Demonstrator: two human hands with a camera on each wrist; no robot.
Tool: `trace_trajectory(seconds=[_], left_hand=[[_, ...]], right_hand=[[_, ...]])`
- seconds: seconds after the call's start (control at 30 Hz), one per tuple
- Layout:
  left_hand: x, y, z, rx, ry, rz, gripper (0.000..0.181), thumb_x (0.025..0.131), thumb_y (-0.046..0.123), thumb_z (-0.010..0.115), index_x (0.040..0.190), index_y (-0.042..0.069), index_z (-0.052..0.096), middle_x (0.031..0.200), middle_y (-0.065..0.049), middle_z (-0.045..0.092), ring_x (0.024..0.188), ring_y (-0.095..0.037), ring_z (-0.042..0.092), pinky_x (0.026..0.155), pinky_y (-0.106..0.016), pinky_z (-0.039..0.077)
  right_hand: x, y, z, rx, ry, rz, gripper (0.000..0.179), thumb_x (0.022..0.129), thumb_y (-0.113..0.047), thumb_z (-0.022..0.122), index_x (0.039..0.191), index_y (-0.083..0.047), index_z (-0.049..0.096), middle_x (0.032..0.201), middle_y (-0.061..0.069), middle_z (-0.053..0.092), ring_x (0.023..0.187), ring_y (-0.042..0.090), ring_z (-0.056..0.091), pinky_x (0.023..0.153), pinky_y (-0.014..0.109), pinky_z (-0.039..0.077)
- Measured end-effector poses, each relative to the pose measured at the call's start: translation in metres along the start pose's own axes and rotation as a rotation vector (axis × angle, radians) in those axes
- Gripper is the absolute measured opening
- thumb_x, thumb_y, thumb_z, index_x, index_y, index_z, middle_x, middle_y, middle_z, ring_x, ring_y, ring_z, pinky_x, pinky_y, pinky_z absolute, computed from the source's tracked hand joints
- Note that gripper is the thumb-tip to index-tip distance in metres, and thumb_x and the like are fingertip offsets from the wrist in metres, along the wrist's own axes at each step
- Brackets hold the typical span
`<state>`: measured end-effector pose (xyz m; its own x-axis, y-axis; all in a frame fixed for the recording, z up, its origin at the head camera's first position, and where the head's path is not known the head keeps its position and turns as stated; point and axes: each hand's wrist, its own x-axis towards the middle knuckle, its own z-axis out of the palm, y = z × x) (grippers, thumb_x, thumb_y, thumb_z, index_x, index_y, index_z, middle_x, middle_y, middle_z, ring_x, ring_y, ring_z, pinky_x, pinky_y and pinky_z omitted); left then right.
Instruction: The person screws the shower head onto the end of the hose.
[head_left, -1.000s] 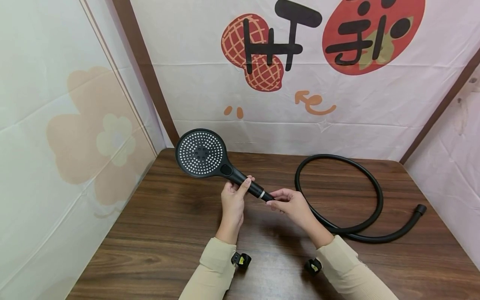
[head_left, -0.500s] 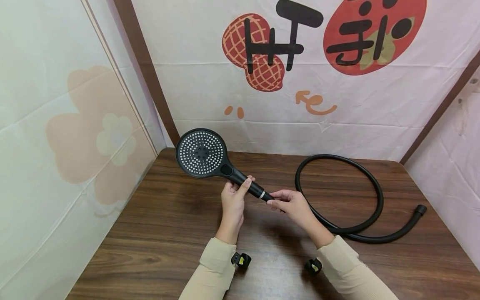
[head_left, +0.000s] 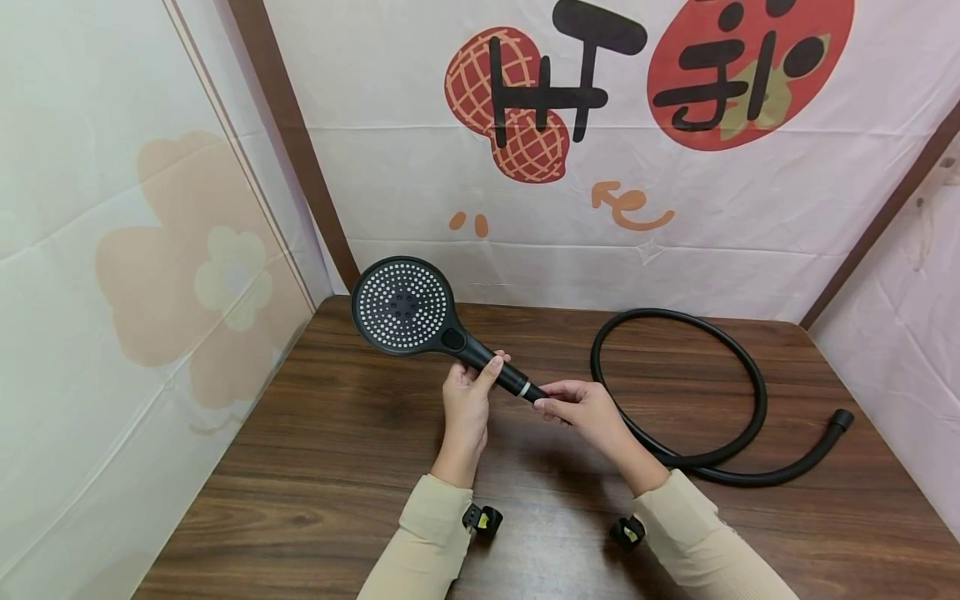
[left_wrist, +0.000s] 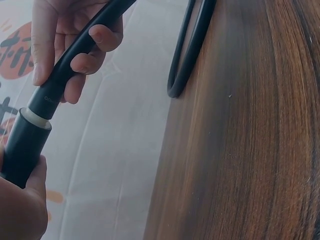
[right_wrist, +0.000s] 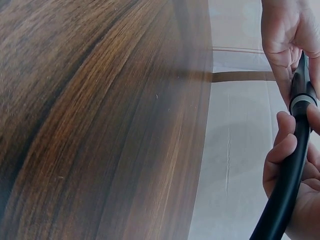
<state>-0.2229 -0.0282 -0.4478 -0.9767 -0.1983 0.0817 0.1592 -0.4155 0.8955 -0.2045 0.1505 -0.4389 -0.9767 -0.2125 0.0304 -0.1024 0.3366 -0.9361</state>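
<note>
A black shower head [head_left: 402, 306] with pale nozzles is held up over the table, its face toward the head camera. My left hand [head_left: 467, 408] grips its handle, thumb on top. At the handle's lower end my right hand [head_left: 581, 412] pinches the end of a black shower hose [left_wrist: 57, 82] between thumb and fingers. A pale ring [left_wrist: 34, 118] shows at the joint between handle and hose end in the left wrist view. From the right hand the hose [right_wrist: 285, 190] curves away, and its coil [head_left: 757, 400] lies on the table to the right.
The hose's free end, a black connector [head_left: 843, 419], lies near the right edge of the wooden table [head_left: 300, 500]. A printed cloth wall [head_left: 390, 167] stands behind the table, with more cloth walls at both sides.
</note>
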Motion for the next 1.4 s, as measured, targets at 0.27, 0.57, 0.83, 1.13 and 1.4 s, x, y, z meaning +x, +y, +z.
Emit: trace_trajectory(seconds=[0.27, 0.57, 0.83, 1.13, 1.4], left_hand=[[0.0009, -0.0007, -0.0004, -0.010, -0.002, -0.002, 0.030, 0.094, 0.010, 0.068, 0.118, -0.002, 0.055, 0.100, -0.008, 0.076, 0.094, -0.010, 0.072, 0.088, -0.023, 0.054], [0.0013, -0.0003, -0.0007, -0.003, -0.001, -0.004, 0.033, 0.094, 0.010, 0.068, 0.120, -0.003, 0.053, 0.104, -0.012, 0.075, 0.097, -0.013, 0.073, 0.089, -0.024, 0.054], [0.0010, -0.0043, -0.0028, -0.017, -0.026, 0.054, 0.032, 0.092, 0.016, 0.072, 0.115, 0.000, 0.056, 0.096, -0.005, 0.076, 0.093, -0.011, 0.073, 0.084, -0.022, 0.055], [0.0004, -0.0010, -0.0018, -0.020, -0.004, 0.000, 0.031, 0.094, 0.009, 0.068, 0.119, -0.003, 0.054, 0.095, -0.003, 0.076, 0.093, -0.010, 0.073, 0.085, -0.023, 0.055], [0.0000, 0.0002, -0.0015, -0.027, -0.003, -0.010, 0.030, 0.094, 0.007, 0.068, 0.118, -0.002, 0.055, 0.095, -0.003, 0.076, 0.093, -0.011, 0.073, 0.086, -0.023, 0.055]], right_hand=[[0.0029, 0.0023, 0.0003, -0.026, 0.007, 0.039, 0.033, 0.087, -0.019, 0.077, 0.114, 0.000, 0.069, 0.094, 0.017, 0.075, 0.078, 0.021, 0.072, 0.066, 0.034, 0.056], [0.0046, 0.0033, 0.0019, -0.033, 0.009, 0.023, 0.031, 0.089, -0.018, 0.076, 0.112, 0.001, 0.068, 0.095, 0.023, 0.074, 0.072, 0.013, 0.068, 0.062, 0.030, 0.055], [0.0037, 0.0021, 0.0010, -0.028, 0.009, 0.031, 0.028, 0.088, -0.017, 0.076, 0.109, 0.000, 0.070, 0.095, 0.022, 0.075, 0.081, 0.028, 0.072, 0.066, 0.035, 0.057], [0.0034, 0.0013, 0.0018, -0.027, 0.010, 0.036, 0.025, 0.089, -0.017, 0.075, 0.107, -0.001, 0.071, 0.094, 0.024, 0.074, 0.082, 0.034, 0.070, 0.066, 0.037, 0.057], [0.0032, 0.0026, 0.0004, -0.033, -0.005, 0.015, 0.028, 0.090, -0.019, 0.074, 0.109, 0.001, 0.072, 0.092, 0.023, 0.074, 0.071, 0.013, 0.066, 0.062, 0.030, 0.054]])
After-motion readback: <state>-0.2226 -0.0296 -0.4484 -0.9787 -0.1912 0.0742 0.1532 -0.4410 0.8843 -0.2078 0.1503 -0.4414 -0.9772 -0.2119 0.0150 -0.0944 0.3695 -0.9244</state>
